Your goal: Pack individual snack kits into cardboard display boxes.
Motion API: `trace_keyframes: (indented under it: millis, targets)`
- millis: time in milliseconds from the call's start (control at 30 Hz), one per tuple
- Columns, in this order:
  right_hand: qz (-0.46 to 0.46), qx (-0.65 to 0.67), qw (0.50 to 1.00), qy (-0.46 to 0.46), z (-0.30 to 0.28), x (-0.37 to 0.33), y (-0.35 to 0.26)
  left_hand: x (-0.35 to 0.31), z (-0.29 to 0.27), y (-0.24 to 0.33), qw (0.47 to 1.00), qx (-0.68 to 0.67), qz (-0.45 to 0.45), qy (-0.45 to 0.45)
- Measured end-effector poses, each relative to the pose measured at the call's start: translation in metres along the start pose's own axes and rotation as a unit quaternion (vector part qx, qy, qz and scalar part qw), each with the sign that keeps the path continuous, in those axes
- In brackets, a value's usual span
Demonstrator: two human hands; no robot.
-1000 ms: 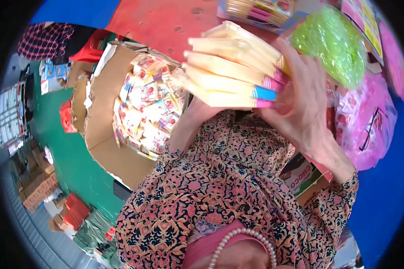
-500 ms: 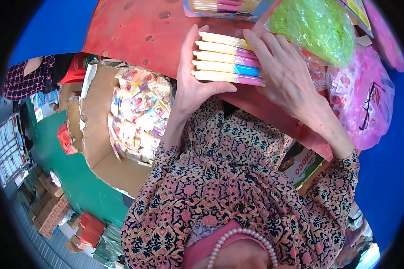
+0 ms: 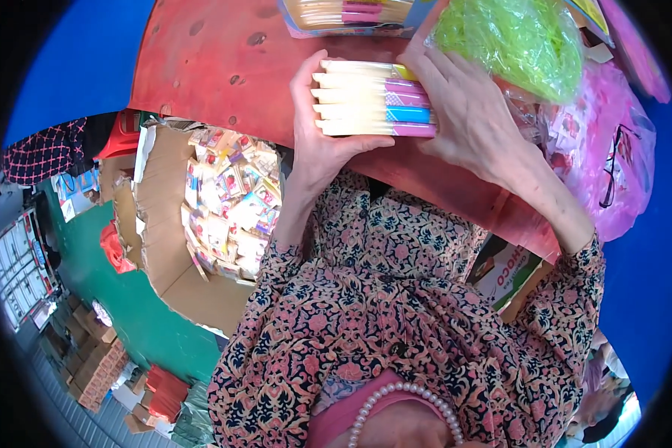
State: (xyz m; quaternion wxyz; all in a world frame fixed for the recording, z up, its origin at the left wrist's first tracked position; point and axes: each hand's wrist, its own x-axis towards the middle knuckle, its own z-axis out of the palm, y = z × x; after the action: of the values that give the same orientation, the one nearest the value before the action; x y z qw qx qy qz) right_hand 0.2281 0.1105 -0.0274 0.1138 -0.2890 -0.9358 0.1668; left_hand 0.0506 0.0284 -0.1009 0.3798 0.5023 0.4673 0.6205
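Between my two hands is a row of several slim flat packets [image 3: 351, 101], cream at the left ends and yellow, pink-purple or blue at the right. My left hand [image 3: 313, 134] is wrapped round their left ends, its thumb along the lowest packet. My right hand [image 3: 467, 112] presses on the coloured ends, with its fingertips hidden behind the row. Just beyond them stands an open display box [image 3: 343, 32], blue and pink, with similar packets packed inside.
A red-covered table [image 3: 201, 67] lies under my hands. A large carton [image 3: 164, 209] full of small packets stands to the left. On the right are a clear bag of green shreds [image 3: 515, 45], a pink plastic bag [image 3: 635, 179] and a pair of glasses [image 3: 612, 168].
The packets' left ends line up more evenly now, and the row lies flatter. Both hands keep their hold; the whole view has shifted slightly.
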Motion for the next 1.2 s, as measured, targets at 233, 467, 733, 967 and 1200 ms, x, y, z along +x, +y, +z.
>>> trace_keyframes:
  millis: [233,467,733,967,1200]
  targets:
    - [0.008,0.05,0.999,0.016,-0.002,-0.001,-0.004,-0.005,-0.003,0.01,0.998,0.025,-0.06,0.01]
    - [0.034,0.166,0.985,0.018,-0.048,-0.008,-0.023,0.016,0.003,0.069,0.997,-0.03,-0.062,-0.017]
    - [0.113,0.068,0.989,0.059,-0.14,0.04,-0.027,0.081,-0.027,0.071,0.952,0.166,0.165,0.197]
    - [0.226,0.191,0.951,-0.085,-0.164,0.109,-0.018,0.096,-0.02,0.041,0.923,0.293,0.138,0.208]
    - [0.197,0.469,0.844,-0.17,-0.163,0.136,-0.004,0.096,-0.023,0.04,0.91,0.303,0.183,0.214]
